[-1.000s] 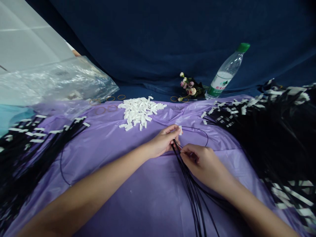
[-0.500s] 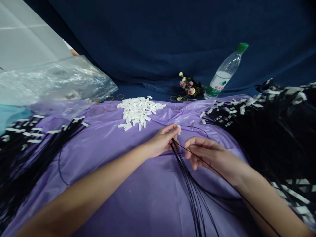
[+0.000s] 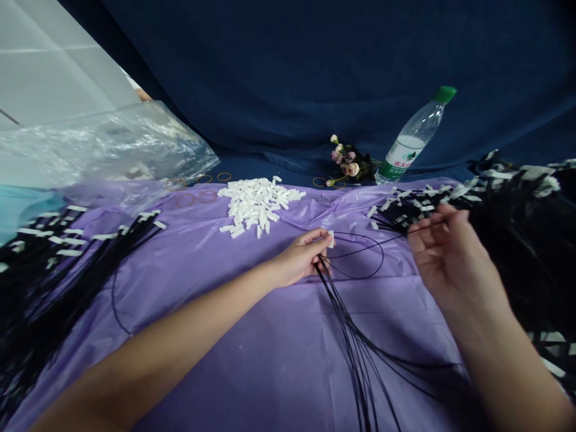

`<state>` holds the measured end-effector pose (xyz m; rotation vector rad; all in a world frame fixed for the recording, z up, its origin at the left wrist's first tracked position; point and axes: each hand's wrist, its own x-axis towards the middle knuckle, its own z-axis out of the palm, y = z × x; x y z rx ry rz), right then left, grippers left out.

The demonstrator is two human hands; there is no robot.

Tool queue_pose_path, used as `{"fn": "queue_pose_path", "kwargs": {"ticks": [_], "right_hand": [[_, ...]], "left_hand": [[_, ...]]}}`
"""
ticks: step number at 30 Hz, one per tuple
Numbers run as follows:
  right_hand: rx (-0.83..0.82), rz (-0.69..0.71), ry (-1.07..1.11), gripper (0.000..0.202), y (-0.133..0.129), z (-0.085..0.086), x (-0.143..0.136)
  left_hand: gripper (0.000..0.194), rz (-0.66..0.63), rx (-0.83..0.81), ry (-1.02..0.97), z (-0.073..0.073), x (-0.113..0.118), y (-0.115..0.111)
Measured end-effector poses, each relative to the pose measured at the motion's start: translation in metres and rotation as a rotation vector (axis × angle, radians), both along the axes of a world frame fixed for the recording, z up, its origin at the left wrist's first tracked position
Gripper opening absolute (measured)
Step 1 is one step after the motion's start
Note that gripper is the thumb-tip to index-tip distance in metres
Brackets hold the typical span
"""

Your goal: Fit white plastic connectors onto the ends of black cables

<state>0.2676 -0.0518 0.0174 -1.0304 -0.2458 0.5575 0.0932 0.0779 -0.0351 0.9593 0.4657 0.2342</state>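
My left hand [image 3: 308,258] is closed on a bundle of thin black cords [image 3: 344,318] near the middle of the purple cloth. A small white piece [image 3: 332,239] stands up at its fingertips, with a loop of cord curving out to the right. My right hand [image 3: 443,255] is raised at the right, palm showing, thumb and index finger together on one black cord [image 3: 391,239] that runs back to my left hand. A pile of small white pieces [image 3: 256,204] lies beyond my left hand.
Black cords with white tags lie at the left [image 3: 67,288] and right [image 3: 508,222] on the purple cloth [image 3: 202,348]. Behind are a clear plastic bag [image 3: 135,141], rubber bands [image 3: 204,179], artificial flowers [image 3: 348,162] and a green-capped bottle [image 3: 407,144].
My right hand has moved up and to the right and turned, drawing one cord out taut from my left hand. My left hand keeps its hold on the bundle.
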Motion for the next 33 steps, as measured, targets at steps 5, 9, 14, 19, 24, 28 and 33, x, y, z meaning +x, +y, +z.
{"fn": "queue_pose_path", "kwargs": {"ticks": [5,9,14,19,24,28,33], "right_hand": [[-0.115,-0.013,-0.206,0.021,-0.006,0.006,0.001],[-0.298,0.19,-0.561,0.019,-0.008,-0.003,-0.022],[-0.535,0.182,-1.057,0.02,-0.011,-0.012,-0.035],[-0.554,0.048,-1.224,0.014,-0.012,-0.017,-0.037],[-0.574,0.076,-1.207,0.011,-0.012,-0.016,-0.039],[-0.595,0.096,-1.195,0.01,-0.011,-0.015,-0.04],[-0.589,0.095,-1.196,0.01,-0.011,-0.015,-0.04]], "left_hand": [[0.032,-0.018,0.008,0.021,0.002,-0.001,-0.001],[0.028,-0.027,0.032,0.027,0.005,-0.002,-0.002],[0.027,-0.016,0.041,0.037,0.008,-0.003,-0.005],[0.026,0.0,0.043,0.027,0.008,-0.003,-0.006],[0.027,0.011,0.042,0.031,0.007,-0.002,-0.006],[0.027,0.018,0.051,0.029,0.006,-0.002,-0.006],[0.029,0.035,0.062,0.032,0.006,-0.001,-0.006]]}}
